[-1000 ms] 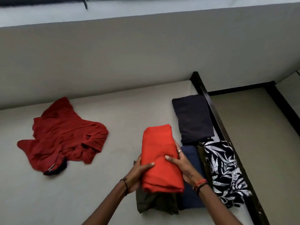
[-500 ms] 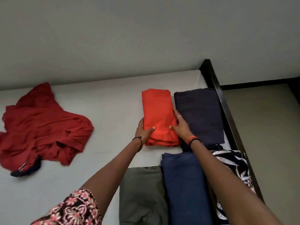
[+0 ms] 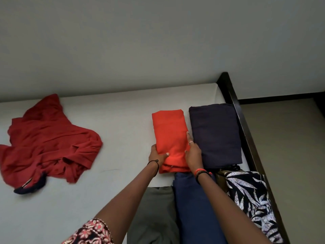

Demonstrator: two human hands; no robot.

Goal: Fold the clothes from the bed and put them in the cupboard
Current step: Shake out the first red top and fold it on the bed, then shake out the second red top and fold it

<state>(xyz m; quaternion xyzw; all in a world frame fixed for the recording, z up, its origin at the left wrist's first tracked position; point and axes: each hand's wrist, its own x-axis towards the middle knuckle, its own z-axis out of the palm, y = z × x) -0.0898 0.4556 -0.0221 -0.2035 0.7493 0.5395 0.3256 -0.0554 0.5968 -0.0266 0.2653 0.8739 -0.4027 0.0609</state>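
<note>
A folded orange garment lies flat on the white bed, beside a folded dark navy garment. My left hand grips its near left edge, thumb on top. My right hand holds its near right edge, fingers along the side. Closer to me lie a folded grey-green garment, a folded blue garment and a black-and-white leaf-print garment. An unfolded dark red garment is spread on the bed's left part.
A dark wooden bed frame runs along the bed's right side, with beige floor beyond it. A plain grey wall stands behind the bed. White sheet shows between the red garment and the folded pile.
The orange garment went from held above the pile to lying on the bed beside the dark navy one. Both hands stay on its near end.
</note>
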